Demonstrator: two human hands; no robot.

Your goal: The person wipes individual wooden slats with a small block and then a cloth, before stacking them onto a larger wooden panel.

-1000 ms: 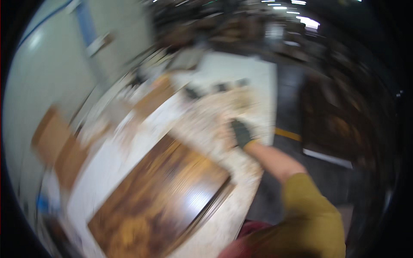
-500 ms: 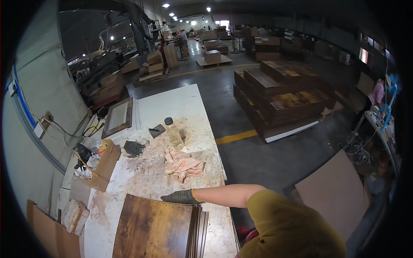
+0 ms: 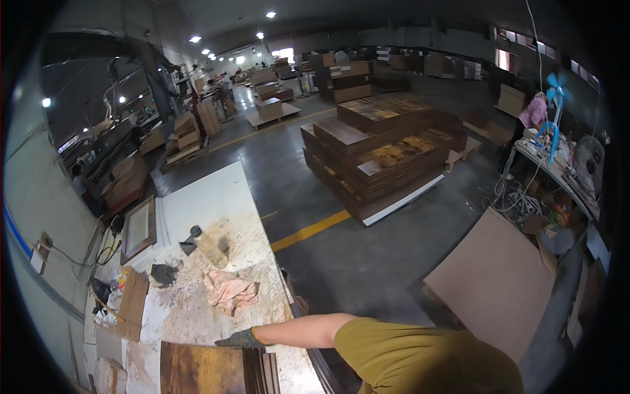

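My right hand [image 3: 241, 338], in a dark grey work glove, reaches leftward across the table. Its fingers look stretched out along the far edge of a stack of brown wood-grain boards [image 3: 203, 369], touching or very close to it. Whether the fingertips press on the top board is hard to make out. Just beyond the hand lies a crumpled pinkish cloth [image 3: 231, 293]. Past it, a clear bottle with a dark cap [image 3: 213, 251] stands beside a small dark scraper [image 3: 188, 245]. My left hand is outside the picture.
On the worn white table [image 3: 209, 190] are a black glove [image 3: 164, 274], a wooden box of odds and ends [image 3: 134, 305] and a framed panel [image 3: 139, 231]. Large stacks of brown boards [image 3: 377, 174] stand on the floor. At right are a big flat sheet [image 3: 495, 282], a blue fan [image 3: 556, 88] and a person in pink [image 3: 535, 111].
The view has swung to the right, so the table and boards sit farther left and lower. My right hand stays at the far edge of the board stack.
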